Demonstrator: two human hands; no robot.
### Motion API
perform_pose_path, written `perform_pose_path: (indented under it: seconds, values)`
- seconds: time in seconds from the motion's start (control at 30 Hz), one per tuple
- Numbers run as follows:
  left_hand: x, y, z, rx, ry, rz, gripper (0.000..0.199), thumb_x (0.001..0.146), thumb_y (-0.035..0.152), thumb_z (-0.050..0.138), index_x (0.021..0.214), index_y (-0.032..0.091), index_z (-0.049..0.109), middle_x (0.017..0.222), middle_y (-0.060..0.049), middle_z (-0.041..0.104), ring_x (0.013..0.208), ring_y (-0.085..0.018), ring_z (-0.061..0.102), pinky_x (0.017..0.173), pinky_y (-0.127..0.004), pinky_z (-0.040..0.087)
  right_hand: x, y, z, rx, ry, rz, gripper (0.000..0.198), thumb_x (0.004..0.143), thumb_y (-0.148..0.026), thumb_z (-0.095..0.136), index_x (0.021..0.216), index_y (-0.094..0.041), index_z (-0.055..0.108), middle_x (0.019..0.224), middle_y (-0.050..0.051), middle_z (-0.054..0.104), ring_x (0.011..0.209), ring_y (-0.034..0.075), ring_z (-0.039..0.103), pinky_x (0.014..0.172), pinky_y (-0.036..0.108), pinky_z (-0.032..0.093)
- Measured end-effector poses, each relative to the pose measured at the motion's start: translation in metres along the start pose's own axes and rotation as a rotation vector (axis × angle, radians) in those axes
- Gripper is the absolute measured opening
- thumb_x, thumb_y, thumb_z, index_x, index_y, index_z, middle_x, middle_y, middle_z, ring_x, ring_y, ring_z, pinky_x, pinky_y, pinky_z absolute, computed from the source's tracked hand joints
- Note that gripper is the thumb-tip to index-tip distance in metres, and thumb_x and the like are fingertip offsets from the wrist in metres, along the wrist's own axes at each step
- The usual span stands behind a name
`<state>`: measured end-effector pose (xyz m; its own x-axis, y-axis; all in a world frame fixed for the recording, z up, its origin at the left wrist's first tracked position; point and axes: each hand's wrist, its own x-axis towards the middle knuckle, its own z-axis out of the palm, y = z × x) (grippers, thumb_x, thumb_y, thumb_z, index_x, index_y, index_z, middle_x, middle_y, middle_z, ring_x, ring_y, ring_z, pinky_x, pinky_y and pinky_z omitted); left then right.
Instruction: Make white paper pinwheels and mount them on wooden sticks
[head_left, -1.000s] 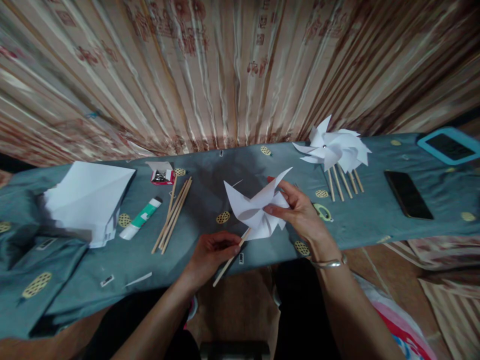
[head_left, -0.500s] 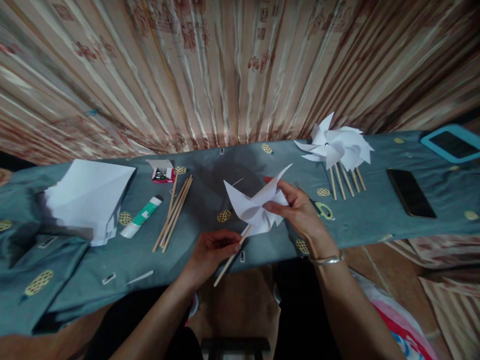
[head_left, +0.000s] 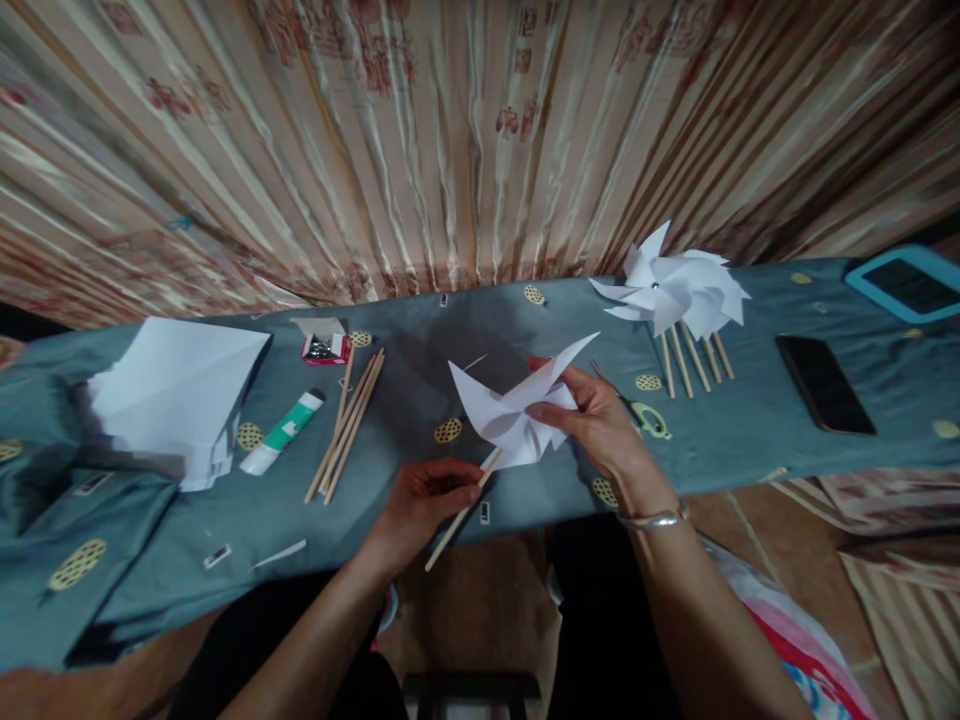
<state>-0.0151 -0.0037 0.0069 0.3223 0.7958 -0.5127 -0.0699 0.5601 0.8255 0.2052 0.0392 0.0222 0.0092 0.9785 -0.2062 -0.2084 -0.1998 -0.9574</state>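
Note:
My left hand (head_left: 439, 500) pinches a thin wooden stick (head_left: 454, 535), which slants up to the lower edge of a white paper pinwheel (head_left: 510, 425). My right hand (head_left: 581, 405) grips the pinwheel from the right, its thumb on the front near the centre and its fingers behind. The paper blades spread out, one pointing up left and one up right. Whether the stick is joined to the pinwheel is hidden behind the paper. Just right of my right hand lie green-handled scissors (head_left: 646, 418).
To the left lie loose sticks (head_left: 352, 425), a glue stick (head_left: 283, 432), a small red box of metal pins (head_left: 325, 345) and a stack of white paper (head_left: 184, 385). Several pinwheels on sticks (head_left: 679, 290), a phone (head_left: 825, 385) and a blue-framed device (head_left: 907, 285) are at the right.
The pinwheel's upper right blade has swung slightly further right and down. Both hands keep almost the same place and hold.

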Motion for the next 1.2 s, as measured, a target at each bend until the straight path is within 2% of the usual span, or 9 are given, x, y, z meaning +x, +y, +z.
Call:
perform_pose_path:
  seconds: [0.23, 0.57, 0.77, 0.93, 1.0, 1.07, 1.13, 1.2]
  values:
    - [-0.002, 0.002, 0.0, 0.004, 0.001, -0.008, 0.02, 0.059, 0.031, 0.083, 0.072, 0.017, 0.079, 0.065, 0.001, 0.068, 0.061, -0.01, 0.054, 0.061, -0.02, 0.039, -0.001, 0.0, 0.003, 0.024, -0.001, 0.011, 0.043, 0.055, -0.023, 0.089, 0.095, -0.025, 0.075, 0.084, -0.004, 0.076, 0.072, 0.016, 0.067, 0.07, 0.03, 0.053]
    - [0.003, 0.0, 0.002, -0.06, 0.038, 0.005, 0.02, 0.054, 0.03, 0.085, 0.07, 0.019, 0.079, 0.064, 0.001, 0.07, 0.059, -0.009, 0.054, 0.059, -0.019, 0.038, -0.002, -0.001, 0.001, -0.054, -0.029, -0.093, 0.051, 0.06, -0.025, 0.089, 0.108, -0.028, 0.072, 0.086, -0.004, 0.074, 0.079, 0.017, 0.068, 0.072, 0.029, 0.054]
    - [0.004, -0.001, -0.002, -0.091, 0.046, 0.017, 0.021, 0.054, 0.03, 0.086, 0.071, 0.018, 0.08, 0.065, 0.001, 0.07, 0.059, -0.008, 0.054, 0.059, -0.019, 0.038, -0.003, 0.0, -0.014, 0.052, 0.03, -0.08, 0.062, 0.061, -0.034, 0.089, 0.119, -0.031, 0.067, 0.11, 0.002, 0.075, 0.1, 0.022, 0.069, 0.092, 0.04, 0.054]
    - [0.007, 0.002, -0.006, -0.198, 0.099, 0.054, 0.021, 0.051, 0.027, 0.088, 0.068, 0.019, 0.079, 0.062, 0.001, 0.069, 0.059, -0.008, 0.056, 0.059, -0.019, 0.04, -0.008, 0.006, -0.021, 0.141, 0.253, -0.144, 0.059, 0.06, -0.05, 0.088, 0.112, -0.028, 0.07, 0.123, 0.006, 0.071, 0.122, 0.025, 0.061, 0.11, 0.044, 0.04]
    - [0.007, 0.006, -0.006, -0.239, 0.14, 0.082, 0.023, 0.048, 0.026, 0.09, 0.067, 0.019, 0.079, 0.062, 0.001, 0.07, 0.06, -0.008, 0.057, 0.061, -0.018, 0.041, -0.01, 0.009, -0.02, 0.185, 0.349, -0.129, 0.058, 0.06, -0.058, 0.085, 0.107, -0.027, 0.072, 0.12, 0.006, 0.072, 0.121, 0.026, 0.061, 0.107, 0.043, 0.042]
    - [0.007, 0.009, -0.005, -0.269, 0.165, 0.11, 0.025, 0.046, 0.026, 0.091, 0.067, 0.018, 0.079, 0.062, 0.0, 0.071, 0.061, -0.008, 0.058, 0.062, -0.018, 0.042, -0.012, 0.012, -0.017, 0.22, 0.426, -0.107, 0.056, 0.059, -0.063, 0.083, 0.1, -0.025, 0.074, 0.112, 0.006, 0.074, 0.113, 0.025, 0.064, 0.096, 0.039, 0.047]
    - [0.006, 0.012, -0.004, -0.299, 0.176, 0.122, 0.027, 0.045, 0.027, 0.092, 0.067, 0.018, 0.079, 0.063, 0.0, 0.071, 0.061, -0.008, 0.058, 0.062, -0.018, 0.042, -0.015, 0.016, -0.013, 0.23, 0.474, -0.096, 0.051, 0.058, -0.062, 0.083, 0.09, -0.024, 0.076, 0.1, 0.005, 0.076, 0.097, 0.021, 0.067, 0.081, 0.033, 0.05]
    - [0.005, 0.015, -0.003, -0.335, 0.187, 0.118, 0.031, 0.042, 0.029, 0.094, 0.067, 0.017, 0.079, 0.063, 0.0, 0.071, 0.061, -0.008, 0.058, 0.063, -0.019, 0.043, -0.017, 0.02, -0.007, 0.207, 0.486, -0.079, 0.043, 0.056, -0.057, 0.087, 0.079, -0.022, 0.076, 0.084, 0.004, 0.075, 0.077, 0.017, 0.065, 0.067, 0.028, 0.047]
